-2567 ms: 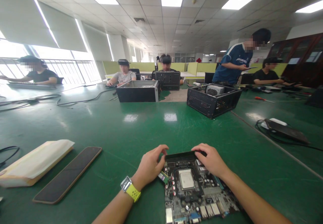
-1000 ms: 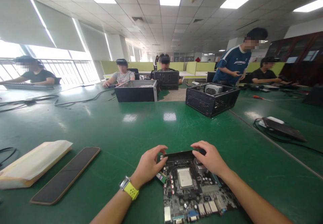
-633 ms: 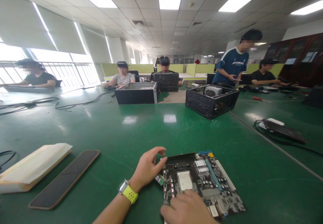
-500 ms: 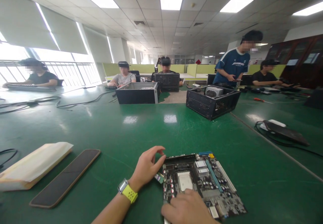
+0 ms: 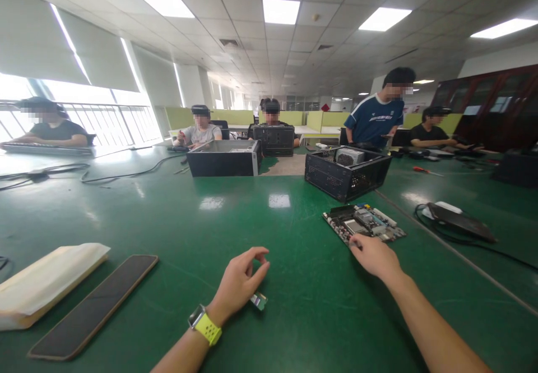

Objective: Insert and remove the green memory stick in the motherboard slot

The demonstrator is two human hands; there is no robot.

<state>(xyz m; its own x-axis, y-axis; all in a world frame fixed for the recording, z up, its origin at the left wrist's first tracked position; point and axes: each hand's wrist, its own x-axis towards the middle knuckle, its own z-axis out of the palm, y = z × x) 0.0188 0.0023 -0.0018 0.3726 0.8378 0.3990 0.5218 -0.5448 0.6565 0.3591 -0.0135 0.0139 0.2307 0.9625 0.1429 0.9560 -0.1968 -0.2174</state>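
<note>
A motherboard (image 5: 380,228) with a silver processor plate lies toward the right-middle of the green table (image 5: 210,216). My right hand (image 5: 374,255) grips its near edge, the fingers closed there and partly hidden. My left hand (image 5: 241,277), wearing a watch with a yellow-green strap on its wrist, rests over the table with curved fingers and a gap between thumb and forefinger; nothing shows in that gap. Beside its heel, a small green circuit board (image 5: 259,301) with a label pokes out, looking like a memory module; the rest is hidden by the hand.
On the left lie a dark flat mat (image 5: 94,308) and a pale paper-covered packet (image 5: 52,280). Computer cases (image 5: 225,160) and an open case (image 5: 347,171) stand ahead. A black flat device (image 5: 462,221) with a cable sits right. Several other people are around the table.
My right hand has moved the motherboard away and to the right, off from beside my left hand. The left hand and the small green board have hardly moved.
</note>
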